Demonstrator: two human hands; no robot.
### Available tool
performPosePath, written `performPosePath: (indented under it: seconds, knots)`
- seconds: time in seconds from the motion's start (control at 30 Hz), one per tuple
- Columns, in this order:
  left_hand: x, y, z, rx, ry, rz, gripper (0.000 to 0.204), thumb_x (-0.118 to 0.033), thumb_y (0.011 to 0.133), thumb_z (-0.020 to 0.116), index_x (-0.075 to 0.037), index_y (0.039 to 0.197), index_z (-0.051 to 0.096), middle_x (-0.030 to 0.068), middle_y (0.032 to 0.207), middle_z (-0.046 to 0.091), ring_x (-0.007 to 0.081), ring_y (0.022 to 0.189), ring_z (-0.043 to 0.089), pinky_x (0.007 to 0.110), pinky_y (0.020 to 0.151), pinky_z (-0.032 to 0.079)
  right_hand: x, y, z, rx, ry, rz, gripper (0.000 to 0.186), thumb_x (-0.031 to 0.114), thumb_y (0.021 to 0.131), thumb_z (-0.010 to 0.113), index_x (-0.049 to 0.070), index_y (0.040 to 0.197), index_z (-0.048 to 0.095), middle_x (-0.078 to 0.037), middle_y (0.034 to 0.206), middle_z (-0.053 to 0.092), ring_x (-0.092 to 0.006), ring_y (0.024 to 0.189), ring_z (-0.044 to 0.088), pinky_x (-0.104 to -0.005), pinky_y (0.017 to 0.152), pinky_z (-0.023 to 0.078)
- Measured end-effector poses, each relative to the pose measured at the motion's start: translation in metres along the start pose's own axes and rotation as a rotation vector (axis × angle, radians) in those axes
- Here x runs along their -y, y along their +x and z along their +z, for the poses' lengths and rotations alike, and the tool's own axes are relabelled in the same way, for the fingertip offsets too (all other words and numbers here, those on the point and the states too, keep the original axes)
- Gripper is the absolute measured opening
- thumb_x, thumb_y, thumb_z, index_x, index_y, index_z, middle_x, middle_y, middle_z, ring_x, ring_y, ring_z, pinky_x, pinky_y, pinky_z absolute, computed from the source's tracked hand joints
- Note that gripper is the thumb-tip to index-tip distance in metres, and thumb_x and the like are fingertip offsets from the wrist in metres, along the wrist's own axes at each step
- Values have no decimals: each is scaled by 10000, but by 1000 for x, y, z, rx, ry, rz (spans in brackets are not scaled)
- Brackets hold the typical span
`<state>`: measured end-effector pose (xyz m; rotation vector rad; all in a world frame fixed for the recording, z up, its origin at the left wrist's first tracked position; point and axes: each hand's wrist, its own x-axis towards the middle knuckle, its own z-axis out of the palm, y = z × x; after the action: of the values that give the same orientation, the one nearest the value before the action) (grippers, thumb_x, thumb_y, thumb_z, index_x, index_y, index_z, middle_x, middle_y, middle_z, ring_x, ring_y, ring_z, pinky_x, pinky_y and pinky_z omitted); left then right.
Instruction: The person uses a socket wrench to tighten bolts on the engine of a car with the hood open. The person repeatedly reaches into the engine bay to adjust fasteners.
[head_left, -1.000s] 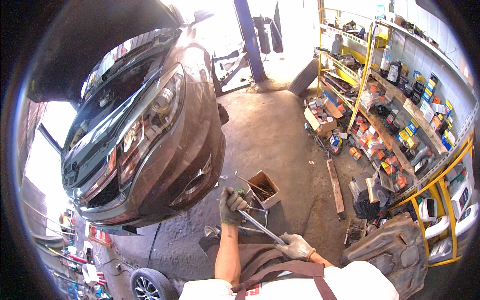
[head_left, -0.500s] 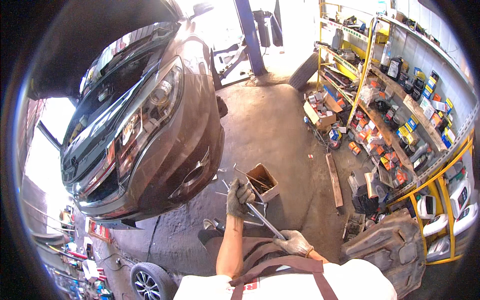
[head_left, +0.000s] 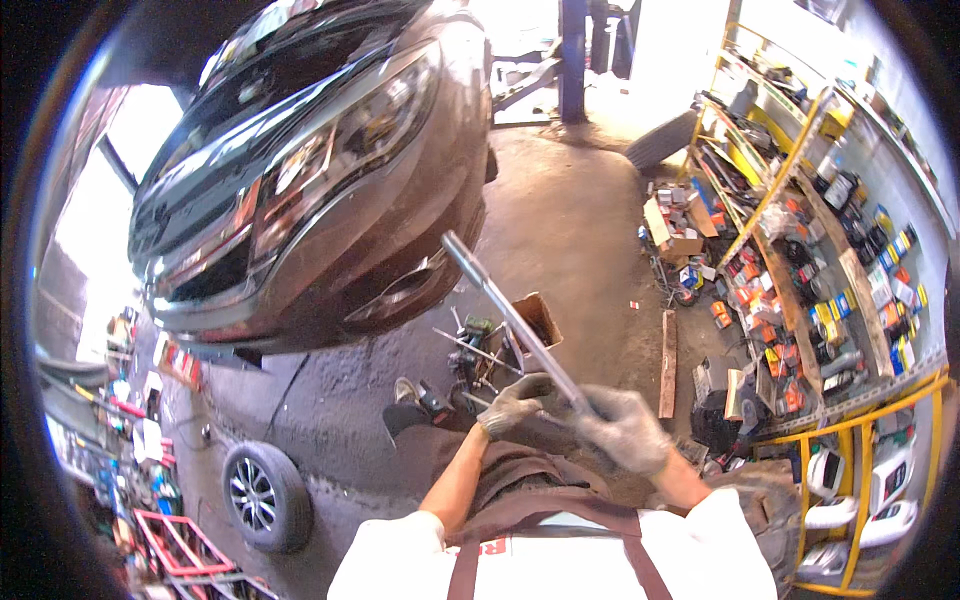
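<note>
My right hand (head_left: 628, 432), in a grey work glove, is closed around the lower end of a long silver metal bar (head_left: 522, 333). The bar slants up to the left, and its blunt far end stands in front of the car's bumper (head_left: 400, 250). Close beside the bar's lower part is my left hand (head_left: 513, 405), also gloved, with fingers curled toward the right hand. A shiny piece shows between the two hands, but what the left fingers grip is unclear. Below the bar, a metal stand with thin rods (head_left: 475, 350) is beside an open cardboard box (head_left: 541, 318).
A loose wheel (head_left: 266, 497) lies on the floor at the left, near a red metal frame (head_left: 183, 543). Yellow shelving (head_left: 790, 165) with many boxed parts lines the right side. A wooden plank (head_left: 668, 362) lies on the floor before it.
The bar has swung up, its far end now higher and closer to the view. My left hand has come down from the upper end toward my right. The view has shifted.
</note>
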<state>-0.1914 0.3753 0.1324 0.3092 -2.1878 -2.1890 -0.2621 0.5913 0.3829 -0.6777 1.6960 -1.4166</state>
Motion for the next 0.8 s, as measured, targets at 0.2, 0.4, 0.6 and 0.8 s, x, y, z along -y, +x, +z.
performPosePath:
  seconds: [0.2, 0.4, 0.6, 0.8]
  knots:
    - [-18, 10, 0, -284, 539, 396, 403, -139, 761, 716, -141, 1158, 648, 122, 1067, 665, 322, 996, 652, 401, 877, 533, 106, -16, -26, 4, -64, -189, 339, 61, 843, 633, -53, 1161, 650, -19, 680, 611, -60, 523, 543, -225, 446, 430]
    - [-45, 6, -84, -612, 609, 396, 193, -84, 744, 753, -51, 927, 698, 122, 826, 675, 286, 756, 663, 358, 680, 532, 138, 2, -42, 10, 261, -570, 674, 215, 839, 746, -230, 1254, 458, -83, 535, 534, -74, 333, 402, -235, 292, 269]
    - [-68, -90, -191, -1025, 824, 485, 213, -94, 690, 754, -59, 887, 683, 151, 814, 662, 349, 753, 646, 414, 693, 511, 155, 92, -11, 329, 483, -586, 591, 154, 951, 618, -220, 1331, 362, -20, 499, 408, -52, 324, 331, -224, 277, 255]
    - [-108, -168, -315, -1386, 1025, 600, 194, -137, 709, 730, -53, 878, 683, 150, 812, 680, 341, 762, 672, 402, 710, 531, 211, 228, 87, 634, 774, -560, 556, 174, 1016, 510, -204, 1379, 323, 48, 483, 331, -30, 310, 277, -206, 253, 279]
